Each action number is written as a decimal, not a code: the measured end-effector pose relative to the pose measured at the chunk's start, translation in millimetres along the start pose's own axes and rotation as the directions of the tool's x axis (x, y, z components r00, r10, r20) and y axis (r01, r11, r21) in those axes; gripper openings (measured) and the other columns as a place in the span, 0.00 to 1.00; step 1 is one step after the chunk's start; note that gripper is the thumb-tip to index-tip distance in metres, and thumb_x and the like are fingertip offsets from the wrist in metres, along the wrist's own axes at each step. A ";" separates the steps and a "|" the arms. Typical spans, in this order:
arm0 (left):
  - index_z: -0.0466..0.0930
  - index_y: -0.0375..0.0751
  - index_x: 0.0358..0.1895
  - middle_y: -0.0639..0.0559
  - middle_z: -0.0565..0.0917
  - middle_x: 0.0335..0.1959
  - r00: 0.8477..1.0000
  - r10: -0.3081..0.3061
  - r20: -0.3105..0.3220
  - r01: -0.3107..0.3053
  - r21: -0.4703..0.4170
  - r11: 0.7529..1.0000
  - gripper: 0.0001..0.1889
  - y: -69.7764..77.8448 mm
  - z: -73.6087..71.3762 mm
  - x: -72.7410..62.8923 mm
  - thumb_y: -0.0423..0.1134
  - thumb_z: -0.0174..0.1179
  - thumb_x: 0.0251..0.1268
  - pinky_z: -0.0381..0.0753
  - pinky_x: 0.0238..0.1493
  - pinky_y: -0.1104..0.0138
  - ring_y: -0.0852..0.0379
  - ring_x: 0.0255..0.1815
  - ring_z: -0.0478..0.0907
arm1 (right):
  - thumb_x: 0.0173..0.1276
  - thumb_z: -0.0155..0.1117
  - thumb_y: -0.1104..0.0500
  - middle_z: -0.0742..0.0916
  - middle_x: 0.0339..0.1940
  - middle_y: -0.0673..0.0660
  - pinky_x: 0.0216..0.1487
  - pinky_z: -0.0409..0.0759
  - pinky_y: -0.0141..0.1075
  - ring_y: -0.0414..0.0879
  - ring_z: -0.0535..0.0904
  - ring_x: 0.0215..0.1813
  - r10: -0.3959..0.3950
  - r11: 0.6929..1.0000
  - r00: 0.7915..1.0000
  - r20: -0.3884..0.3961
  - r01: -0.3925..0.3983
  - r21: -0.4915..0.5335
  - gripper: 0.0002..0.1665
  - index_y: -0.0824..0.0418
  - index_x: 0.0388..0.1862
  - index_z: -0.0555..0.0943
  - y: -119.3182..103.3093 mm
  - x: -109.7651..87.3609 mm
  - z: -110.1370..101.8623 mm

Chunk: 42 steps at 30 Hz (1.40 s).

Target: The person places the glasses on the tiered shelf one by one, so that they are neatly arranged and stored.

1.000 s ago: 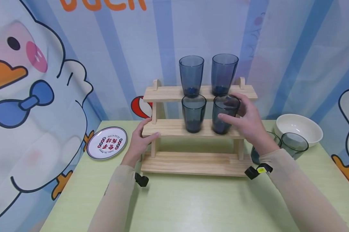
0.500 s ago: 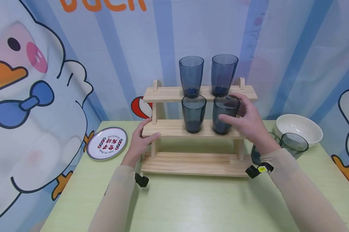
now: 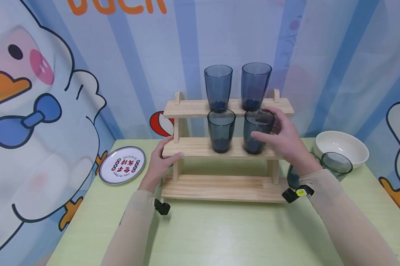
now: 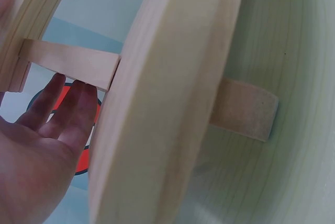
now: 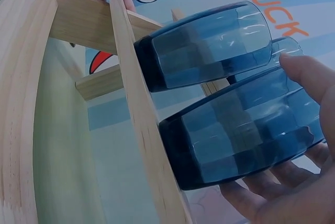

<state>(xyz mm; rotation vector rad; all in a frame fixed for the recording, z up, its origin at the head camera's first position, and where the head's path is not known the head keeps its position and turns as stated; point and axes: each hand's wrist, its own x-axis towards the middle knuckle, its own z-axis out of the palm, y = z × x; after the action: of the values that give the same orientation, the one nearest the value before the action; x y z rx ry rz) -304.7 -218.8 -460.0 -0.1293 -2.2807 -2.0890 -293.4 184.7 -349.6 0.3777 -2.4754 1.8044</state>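
A three-tier wooden shelf point(image 3: 220, 186) stands on the table. My right hand point(image 3: 284, 140) holds a dark blue-grey glass tumbler point(image 3: 253, 142), which stands upright at the right of the middle tier. In the right wrist view, the thumb lies on one side of this tumbler point(image 5: 230, 130) and the fingers curl along the other. Another tumbler point(image 3: 221, 133) stands beside it to the left. Two more tumblers point(image 3: 219, 87) are on the top tier. My left hand point(image 3: 158, 162) grips the shelf's left end, thumb in front; its fingertips touch an upright point(image 4: 70, 59) in the left wrist view.
Right of the shelf, two tumblers point(image 3: 336, 164) stand on the table point(image 3: 226, 232), partly hidden by my right forearm. A white bowl point(image 3: 359, 147) sits behind them. At the left lies a printed plate point(image 3: 107, 173). A duck-patterned cloth point(image 3: 147, 55) hangs behind.
The head view has shifted very slightly. Both hands, the shelf and the tumblers otherwise stay where they were.
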 end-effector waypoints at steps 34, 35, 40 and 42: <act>0.68 0.56 0.78 0.43 0.71 0.73 1.000 0.021 0.000 -0.021 0.011 1.000 0.36 -0.2 2.5 -3.6 0.36 0.71 0.69 0.77 0.64 0.53 0.45 0.65 0.74 | 0.72 0.74 0.56 0.74 0.78 0.58 0.63 0.75 0.22 0.47 0.73 0.75 -0.071 0.979 0.997 -0.043 0.061 -0.192 0.53 0.33 0.85 0.54 9.4 -51.6 -72.6; 0.68 0.56 0.78 0.43 0.71 0.73 1.000 0.019 0.001 -0.019 0.011 1.000 0.36 -0.2 2.5 -3.3 0.36 0.71 0.69 0.77 0.65 0.53 0.45 0.65 0.74 | 0.72 0.74 0.56 0.73 0.78 0.58 0.63 0.74 0.21 0.45 0.73 0.74 -0.075 0.976 0.996 -0.052 0.063 -0.208 0.53 0.33 0.85 0.54 10.7 -54.6 -77.0; 0.68 0.58 0.78 0.43 0.71 0.73 1.000 0.019 0.000 -0.019 0.005 1.000 0.36 0.6 2.0 -1.8 0.37 0.72 0.68 0.76 0.66 0.51 0.44 0.65 0.74 | 0.71 0.74 0.59 0.73 0.79 0.57 0.62 0.72 0.18 0.39 0.73 0.72 -0.106 0.962 0.990 -0.097 0.077 -0.262 0.53 0.36 0.85 0.56 16.6 -67.0 -97.0; 0.69 0.58 0.77 0.44 0.72 0.73 1.000 0.020 -0.002 -0.020 0.006 1.000 0.36 1.2 1.7 -1.8 0.37 0.72 0.68 0.76 0.66 0.50 0.44 0.65 0.74 | 0.71 0.74 0.61 0.72 0.80 0.55 0.62 0.72 0.18 0.38 0.73 0.73 -0.119 0.961 0.987 -0.112 0.086 -0.263 0.53 0.37 0.85 0.57 19.5 -71.5 -104.0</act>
<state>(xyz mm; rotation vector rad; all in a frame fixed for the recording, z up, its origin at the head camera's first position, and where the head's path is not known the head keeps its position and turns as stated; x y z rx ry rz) -302.7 -217.0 -459.2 -0.1493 -2.2743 -2.0714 -238.8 300.1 -348.3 0.3543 -2.5065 1.3988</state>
